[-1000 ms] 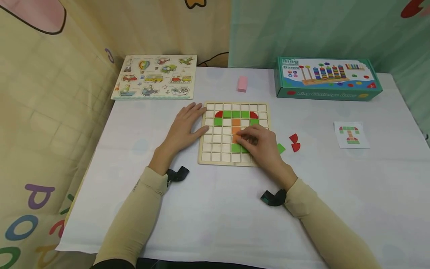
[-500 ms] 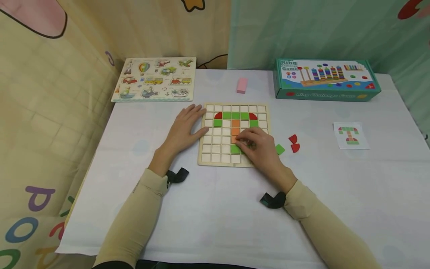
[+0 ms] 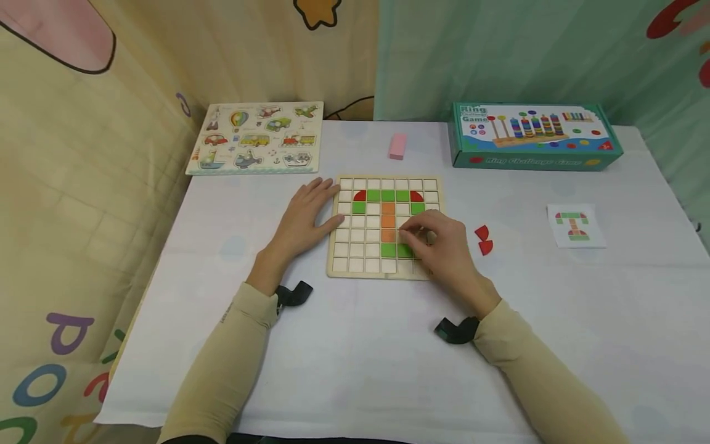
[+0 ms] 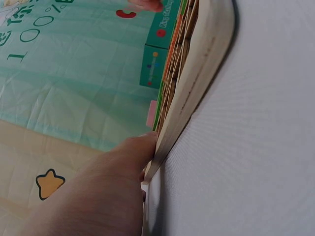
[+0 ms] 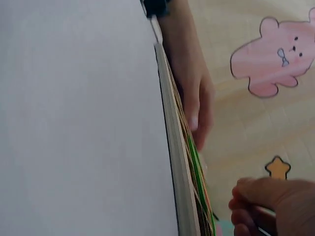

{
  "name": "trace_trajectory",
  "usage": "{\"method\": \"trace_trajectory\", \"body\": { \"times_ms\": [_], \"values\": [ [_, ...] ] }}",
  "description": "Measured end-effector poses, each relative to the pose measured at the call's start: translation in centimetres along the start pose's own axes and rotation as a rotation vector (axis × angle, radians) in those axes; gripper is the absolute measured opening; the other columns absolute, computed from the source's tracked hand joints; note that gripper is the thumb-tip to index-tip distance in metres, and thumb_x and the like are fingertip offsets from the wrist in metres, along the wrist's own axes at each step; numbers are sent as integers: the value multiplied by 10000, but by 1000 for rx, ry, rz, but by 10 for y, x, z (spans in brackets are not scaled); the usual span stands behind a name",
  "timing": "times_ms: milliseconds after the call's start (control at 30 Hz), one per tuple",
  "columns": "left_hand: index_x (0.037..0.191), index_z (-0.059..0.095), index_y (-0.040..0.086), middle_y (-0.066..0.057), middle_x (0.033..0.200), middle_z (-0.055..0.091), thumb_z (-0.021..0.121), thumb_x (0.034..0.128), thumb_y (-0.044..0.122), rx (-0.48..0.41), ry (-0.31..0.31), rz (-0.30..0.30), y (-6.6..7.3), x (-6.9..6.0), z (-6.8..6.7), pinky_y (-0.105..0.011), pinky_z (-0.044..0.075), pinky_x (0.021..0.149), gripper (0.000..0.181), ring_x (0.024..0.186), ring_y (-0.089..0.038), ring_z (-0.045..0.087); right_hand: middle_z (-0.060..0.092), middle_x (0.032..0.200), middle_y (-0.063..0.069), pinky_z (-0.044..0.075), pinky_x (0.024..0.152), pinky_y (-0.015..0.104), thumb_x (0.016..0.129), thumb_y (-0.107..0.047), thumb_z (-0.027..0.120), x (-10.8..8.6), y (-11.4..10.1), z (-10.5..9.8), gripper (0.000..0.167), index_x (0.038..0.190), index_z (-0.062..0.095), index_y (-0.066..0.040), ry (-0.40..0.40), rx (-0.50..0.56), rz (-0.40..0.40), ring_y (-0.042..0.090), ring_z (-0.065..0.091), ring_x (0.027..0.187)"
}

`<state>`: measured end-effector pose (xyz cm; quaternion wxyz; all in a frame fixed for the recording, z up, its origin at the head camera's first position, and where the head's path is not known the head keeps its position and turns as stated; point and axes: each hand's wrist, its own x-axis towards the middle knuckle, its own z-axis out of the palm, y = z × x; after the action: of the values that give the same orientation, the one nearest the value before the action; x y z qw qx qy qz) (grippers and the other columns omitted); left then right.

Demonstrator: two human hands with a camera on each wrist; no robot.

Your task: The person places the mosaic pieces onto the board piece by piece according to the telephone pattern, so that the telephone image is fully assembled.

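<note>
A wooden grid board (image 3: pixel 356 265) lies flat, with square cells. Red quarter-round pieces (image 3: pixel 360 196) and green square tiles (image 3: pixel 387 195) fill part of an upper row. Orange tiles (image 3: pixel 388 222) run down below it to more green tiles, partly covered by the right hand. My left hand (image 3: pixel 302 216) rests at the board's left edge with fingers extended; its thumb (image 4: pixel 140 147) touches the rim. Above the board's right part, my right hand (image 3: pixel 440 243) has curled fingers, thumb and fingertips close together. No piece shows between them in the right wrist view.
Two red quarter-round pieces (image 3: pixel 484 240) lie right of the board. Farther right is a pattern card (image 3: pixel 577 243). Behind are a pink block (image 3: pixel 397 147), a vehicle picture puzzle (image 3: pixel 254 139) and a green game box (image 3: pixel 537 161). A black wrist camera (image 3: pixel 457 330) sits on each wrist.
My right hand has shifted slightly right, off the lowest orange tile, which now shows fully. The loose green tile beside that hand is no longer visible. My left hand has stayed put.
</note>
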<state>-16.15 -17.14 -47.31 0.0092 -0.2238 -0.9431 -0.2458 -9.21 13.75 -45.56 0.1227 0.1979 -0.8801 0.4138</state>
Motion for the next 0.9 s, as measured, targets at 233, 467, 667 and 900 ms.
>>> {"method": "trace_trajectory", "body": {
  "times_ms": [233, 467, 667, 900],
  "values": [
    [1624, 421, 139, -75, 1720, 342, 635, 1027, 456, 4, -2, -8, 1, 0, 1, -449, 69, 1361, 708, 1638, -269, 186, 769, 985, 34, 527, 726, 184, 918, -143, 838, -13, 25, -55, 160, 1067, 801, -98, -48, -61, 106, 154, 652, 833],
    [1625, 417, 133, -78, 1718, 345, 638, 1025, 454, 11, -11, -20, 2, -2, 0, -446, 70, 1361, 715, 1636, -268, 191, 726, 978, 8, 473, 720, 148, 830, -170, 920, -25, 40, -92, 322, 1128, 802, -148, -246, -115, 238, 176, 587, 851],
    [1623, 424, 140, -71, 1719, 345, 639, 1027, 450, 3, -4, -17, 2, -3, -1, -438, 67, 1361, 705, 1636, -265, 188, 672, 896, 9, 442, 649, 181, 803, -82, 921, -25, 45, -91, 292, 1067, 807, -131, -309, -128, 136, 174, 554, 781],
    [1628, 414, 142, -71, 1721, 341, 642, 1026, 455, 2, -8, -22, 2, -1, 0, -434, 56, 1362, 717, 1638, -261, 182, 611, 784, -10, 434, 607, 208, 814, -84, 912, -23, 43, -90, 252, 966, 722, -148, -323, -137, 177, 154, 537, 722]
  ]
}}
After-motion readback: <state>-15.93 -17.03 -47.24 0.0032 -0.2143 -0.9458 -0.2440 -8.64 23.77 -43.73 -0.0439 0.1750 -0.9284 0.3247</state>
